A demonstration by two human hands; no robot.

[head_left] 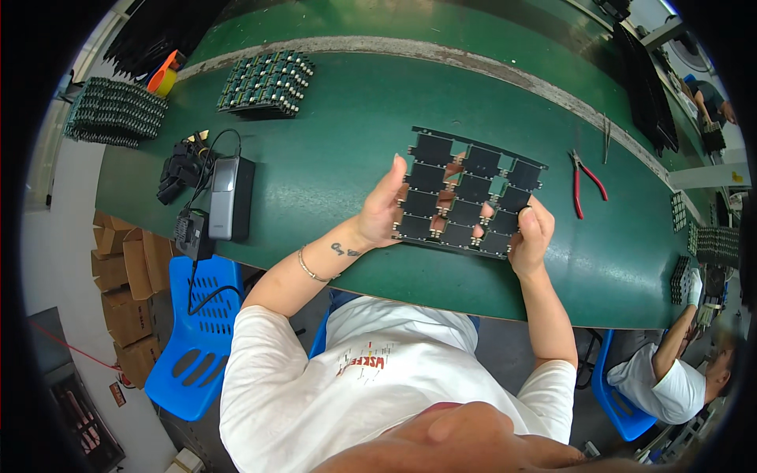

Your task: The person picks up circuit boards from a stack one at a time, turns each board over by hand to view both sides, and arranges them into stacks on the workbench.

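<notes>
Between my two hands a black circuit board panel (471, 189) is held up above the green table, tilted. It is made of several dark rectangular boards joined in a grid, with gaps through which my fingers show. My left hand (384, 201) grips its left edge, thumb along the side and fingers behind it. At the lower right corner my right hand (533, 235) closes on the panel, thumb in front and some fingertips behind. To the right of the panel lie red-handled pliers (579, 185) and metal tweezers (606, 139).
Stacked circuit board panels (266, 84) stand at the far left of the green table (347, 102), near another stack (117, 112) and an orange tape roll (163, 77). A grey power bank (232, 199) with cables sits left. A co-worker (666, 370) sits at right; a blue chair (193, 339) stands left.
</notes>
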